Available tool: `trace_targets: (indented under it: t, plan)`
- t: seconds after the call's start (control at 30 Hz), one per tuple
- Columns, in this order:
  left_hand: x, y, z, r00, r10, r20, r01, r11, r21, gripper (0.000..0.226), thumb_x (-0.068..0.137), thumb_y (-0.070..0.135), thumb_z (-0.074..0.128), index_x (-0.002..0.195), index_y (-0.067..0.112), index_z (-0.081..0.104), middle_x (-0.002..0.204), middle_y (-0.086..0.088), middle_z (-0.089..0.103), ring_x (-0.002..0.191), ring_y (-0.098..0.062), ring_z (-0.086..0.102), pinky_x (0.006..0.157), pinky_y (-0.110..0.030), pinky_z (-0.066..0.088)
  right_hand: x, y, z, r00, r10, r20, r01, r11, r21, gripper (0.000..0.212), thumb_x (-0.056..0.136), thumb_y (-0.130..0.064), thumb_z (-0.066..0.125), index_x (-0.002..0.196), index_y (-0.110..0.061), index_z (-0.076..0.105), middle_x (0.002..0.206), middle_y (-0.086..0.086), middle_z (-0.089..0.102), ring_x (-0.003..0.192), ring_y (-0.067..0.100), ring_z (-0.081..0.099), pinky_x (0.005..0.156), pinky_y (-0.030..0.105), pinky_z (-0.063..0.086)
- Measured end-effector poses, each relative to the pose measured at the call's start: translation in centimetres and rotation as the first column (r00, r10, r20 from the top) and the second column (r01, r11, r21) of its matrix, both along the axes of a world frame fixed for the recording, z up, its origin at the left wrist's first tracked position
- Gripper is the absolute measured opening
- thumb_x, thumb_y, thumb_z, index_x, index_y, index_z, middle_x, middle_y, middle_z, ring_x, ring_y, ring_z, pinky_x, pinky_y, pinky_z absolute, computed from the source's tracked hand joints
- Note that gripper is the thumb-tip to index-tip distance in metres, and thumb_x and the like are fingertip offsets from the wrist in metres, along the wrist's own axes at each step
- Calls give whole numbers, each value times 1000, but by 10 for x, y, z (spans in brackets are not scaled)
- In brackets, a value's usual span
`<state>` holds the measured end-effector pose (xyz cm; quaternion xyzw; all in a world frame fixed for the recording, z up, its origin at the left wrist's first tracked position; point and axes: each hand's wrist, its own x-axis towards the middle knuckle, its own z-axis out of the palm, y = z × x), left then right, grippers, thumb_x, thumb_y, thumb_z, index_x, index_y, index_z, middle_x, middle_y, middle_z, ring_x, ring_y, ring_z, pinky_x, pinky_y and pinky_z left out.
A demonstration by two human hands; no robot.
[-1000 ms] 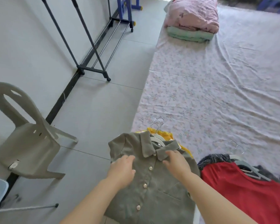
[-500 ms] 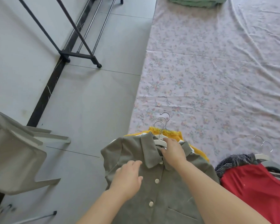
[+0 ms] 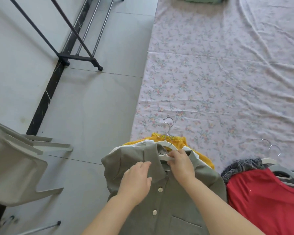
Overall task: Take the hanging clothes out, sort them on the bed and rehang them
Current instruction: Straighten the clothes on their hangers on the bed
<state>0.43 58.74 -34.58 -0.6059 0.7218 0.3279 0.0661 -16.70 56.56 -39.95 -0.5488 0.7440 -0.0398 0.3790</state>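
An olive-green buttoned shirt lies on top of a small pile at the near left corner of the bed. My left hand pinches its collar flap. My right hand grips the white hanger at the shirt's neck. Under the shirt lie a white garment and a yellow knit, with two metal hanger hooks sticking out above. To the right sits a second pile: a red garment over a dark grey one, with grey hangers.
A black clothes rack on wheels stands against the wall at upper left, with nothing hanging in view. A grey plastic chair lies tipped at the left. Grey tiled floor runs between them and the floral-sheeted bed. Folded green bedding peeks in at the top.
The view has tilted down and nearer to the pile. My right hand slid up from the shirt's collar onto the white hanger. My left hand moved up to the collar flap.
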Motion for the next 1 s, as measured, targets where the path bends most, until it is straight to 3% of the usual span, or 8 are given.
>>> trace_targets:
  t: [0.23, 0.33, 0.4, 0.5, 0.6, 0.7, 0.9, 1.0]
  plan:
    - [-4, 5, 52, 993, -92, -74, 72, 968, -239, 53, 91, 37, 48, 139, 26, 29, 137, 10, 35, 125, -11, 35, 101, -22, 24, 1, 70, 72, 999, -43, 33, 47, 991, -122, 8, 87, -16, 56, 88, -21, 62, 88, -5, 61, 84, 17, 57, 67, 32, 44]
    - [-3, 21, 74, 967, -254, -26, 240, 939, -248, 57, 90, 45, 48, 141, 31, 26, 135, 14, 38, 126, -8, 33, 108, -26, 18, 5, 101, 111, 986, -148, 74, 159, 971, -179, 11, 85, -15, 60, 93, -21, 65, 91, -7, 63, 87, 12, 58, 70, 25, 42]
    - [-3, 37, 91, 943, -333, 10, 322, 903, -285, 57, 86, 47, 54, 137, 31, 36, 125, 16, 48, 119, -7, 42, 107, -29, 25, 5, 123, 136, 969, -225, 107, 243, 947, -212, 16, 82, -13, 62, 96, -20, 67, 95, -7, 65, 90, 10, 59, 75, 23, 43]
    - [-5, 63, 114, 901, -421, -102, 338, 830, -444, 52, 59, 35, 84, 107, 27, 65, 87, 16, 65, 81, -8, 64, 78, -31, 51, 1, 158, 170, 940, -316, 127, 340, 898, -280, 17, 78, -11, 66, 92, -20, 69, 88, -12, 66, 86, 6, 58, 70, 9, 37]
    - [-14, 86, 127, 855, -488, -176, 332, 775, -537, 48, 48, 25, 91, 92, 25, 70, 72, 15, 66, 65, -10, 64, 63, -25, 52, -3, 193, 199, 915, -378, 143, 404, 845, -352, 18, 74, -6, 68, 86, -20, 70, 79, -17, 65, 80, 7, 58, 71, 11, 39]
    - [-34, 109, 139, 825, -525, -211, 331, 750, -572, 44, 49, 21, 91, 88, 22, 70, 72, 12, 68, 61, -13, 65, 53, -27, 51, -14, 229, 218, 887, -434, 158, 460, 800, -384, 19, 72, -6, 67, 82, -22, 68, 76, -17, 64, 78, 10, 58, 74, 25, 43]
    - [-79, 169, 161, 784, -549, -288, 297, 740, -604, 38, 54, 20, 89, 87, 24, 71, 71, 11, 68, 58, -13, 63, 49, -18, 48, -49, 297, 234, 833, -518, 195, 542, 691, -477, 25, 73, -2, 69, 81, -26, 67, 73, -21, 62, 76, 0, 57, 70, 9, 39]
    - [-106, 204, 169, 784, -538, -310, 282, 754, -594, 35, 58, 20, 86, 88, 26, 70, 70, 12, 68, 58, -11, 63, 48, -24, 49, -75, 335, 236, 835, -524, 170, 528, 672, -519, 21, 76, -8, 71, 90, -23, 69, 82, -16, 64, 81, 4, 59, 79, 23, 45]
